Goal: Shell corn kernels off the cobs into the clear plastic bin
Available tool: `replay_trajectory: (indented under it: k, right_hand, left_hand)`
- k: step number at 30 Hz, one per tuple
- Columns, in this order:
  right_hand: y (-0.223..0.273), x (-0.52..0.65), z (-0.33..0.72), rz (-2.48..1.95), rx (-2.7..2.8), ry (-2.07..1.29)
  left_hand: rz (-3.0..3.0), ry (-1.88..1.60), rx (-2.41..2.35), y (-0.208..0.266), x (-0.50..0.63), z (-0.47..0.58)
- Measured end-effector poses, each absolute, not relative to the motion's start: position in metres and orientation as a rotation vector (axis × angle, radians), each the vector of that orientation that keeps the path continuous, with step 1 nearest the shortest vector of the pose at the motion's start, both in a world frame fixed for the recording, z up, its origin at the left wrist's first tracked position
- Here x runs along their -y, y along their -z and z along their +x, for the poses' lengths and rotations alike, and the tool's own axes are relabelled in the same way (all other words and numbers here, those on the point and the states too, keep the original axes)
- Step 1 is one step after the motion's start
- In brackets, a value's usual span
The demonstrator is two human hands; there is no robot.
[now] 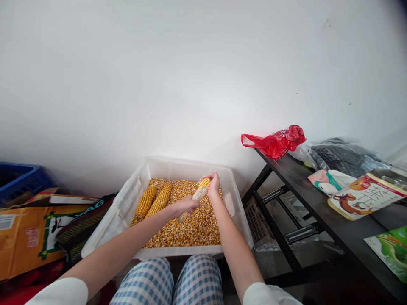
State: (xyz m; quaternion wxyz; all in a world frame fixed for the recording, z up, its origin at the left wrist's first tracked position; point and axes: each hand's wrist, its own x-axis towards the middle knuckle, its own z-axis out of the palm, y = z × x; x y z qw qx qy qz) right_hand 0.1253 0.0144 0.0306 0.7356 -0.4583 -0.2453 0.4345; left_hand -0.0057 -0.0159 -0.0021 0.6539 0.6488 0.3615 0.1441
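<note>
A half-shelled ear of corn [200, 193] is in my right hand [215, 184], whose fingers wrap its far end, where yellow kernels remain; the near part is bare and whitish. My left hand [189, 205] is closed right against the bare part. From under its palm pokes the pale end of another corn cob [182, 217], mostly hidden by the hand. Both hands are over a translucent plastic bin [190, 163] holding a thick layer of loose corn kernels [190, 235]. Two full ears, a left one [146, 201] and a right one [161, 199], lie side by side on the kernels.
To the right, a dark table [321, 203] carries a red plastic bag [282, 142], a labelled jar [365, 195] and a green packet [389, 250]. On the left are an orange cardboard box [22, 241], a black mesh bag [85, 226] and a blue crate [27, 180]. A white wall stands behind.
</note>
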Motion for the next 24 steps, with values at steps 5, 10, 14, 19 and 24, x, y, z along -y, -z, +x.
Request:
replay_trajectory:
  k: [5, 10, 14, 19, 24]
  right_hand:
    - [-0.023, -0.018, 0.129, -0.996, 0.663, -0.836]
    - [-0.024, -0.019, 0.139, -0.895, 0.671, -1.123]
    - [-0.025, -0.017, 0.141, -0.925, 0.695, -1.202]
    - [-0.017, -0.021, 0.136, -1.016, 0.585, -1.244]
    - [-0.010, -0.025, 0.135, -1.064, 0.505, -0.958]
  left_hand:
    - [1.324, -0.170, -0.689, -0.011, 0.016, -0.012]
    - [1.152, -0.046, -0.564, -0.020, 0.011, -0.019]
    - [1.230, -0.156, -0.650, -0.012, 0.006, -0.020]
    - [1.715, -0.309, -0.956, 0.001, -0.003, -0.017]
    - [2.351, -0.449, -1.452, 0.004, -0.004, -0.014]
